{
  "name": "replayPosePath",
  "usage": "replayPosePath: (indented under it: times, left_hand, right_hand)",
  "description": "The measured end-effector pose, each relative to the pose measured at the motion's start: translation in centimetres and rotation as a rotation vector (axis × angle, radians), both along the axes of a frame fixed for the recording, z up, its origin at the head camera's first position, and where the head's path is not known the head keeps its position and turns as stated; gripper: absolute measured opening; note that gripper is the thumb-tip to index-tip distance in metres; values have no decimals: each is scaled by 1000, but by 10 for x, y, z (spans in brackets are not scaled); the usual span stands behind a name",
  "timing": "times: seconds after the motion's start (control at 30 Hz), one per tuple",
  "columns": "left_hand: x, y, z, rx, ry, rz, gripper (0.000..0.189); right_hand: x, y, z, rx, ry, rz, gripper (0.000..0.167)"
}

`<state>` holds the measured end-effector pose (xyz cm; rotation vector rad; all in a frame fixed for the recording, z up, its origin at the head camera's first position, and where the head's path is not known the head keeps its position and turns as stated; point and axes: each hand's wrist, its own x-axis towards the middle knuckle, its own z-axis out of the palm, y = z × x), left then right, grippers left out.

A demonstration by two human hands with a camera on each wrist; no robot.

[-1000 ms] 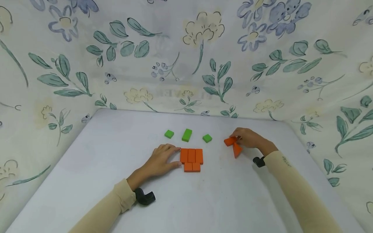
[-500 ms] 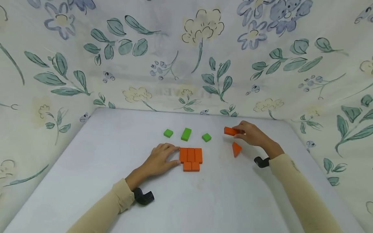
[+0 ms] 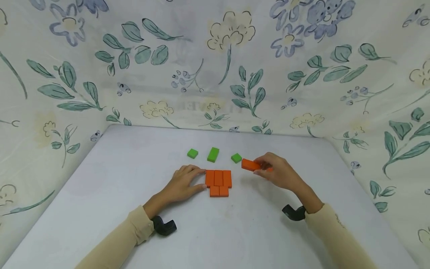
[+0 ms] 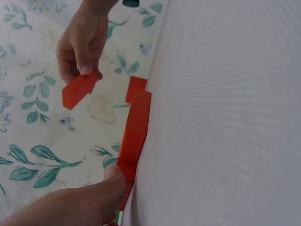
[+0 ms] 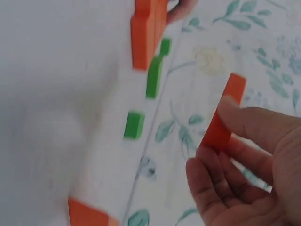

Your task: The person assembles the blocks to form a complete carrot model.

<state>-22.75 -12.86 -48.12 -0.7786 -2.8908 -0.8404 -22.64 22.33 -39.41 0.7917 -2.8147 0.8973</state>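
My right hand (image 3: 280, 172) pinches an orange rectangular block (image 3: 250, 165) between thumb and fingers, held above the table right of the arranged blocks. In the right wrist view that block (image 5: 225, 115) is tilted, with the thumb on its face. An arrangement of several orange blocks (image 3: 218, 178) lies mid-table, three longer ones behind two shorter ones. My left hand (image 3: 183, 185) rests at its left side, fingertip and thumb touching its edge. An orange triangular block (image 3: 270, 170) is mostly hidden behind my right hand. Its corner also shows low in the right wrist view.
Three green blocks stand in a row behind the orange group: a small left one (image 3: 192, 153), a longer middle one (image 3: 213, 154) and a small right one (image 3: 236, 158). The white table (image 3: 151, 149) meets a floral cloth (image 3: 191, 108) at its back edge.
My right hand has lifted the rectangular block off beside the triangular one and carried it left toward the orange group. My left hand has stayed in place.
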Motion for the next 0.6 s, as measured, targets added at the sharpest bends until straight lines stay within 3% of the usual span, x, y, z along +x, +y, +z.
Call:
replayPosePath:
  times: [0.23, 0.6]
  left_hand:
    - [-1, 0, 0, 3, 8, -5, 57]
    - [0, -1, -2, 1, 6, 5, 56]
  right_hand:
    - [21, -24, -13, -15, 14, 82, 26]
    - [39, -48, -20, -18, -26, 163, 27]
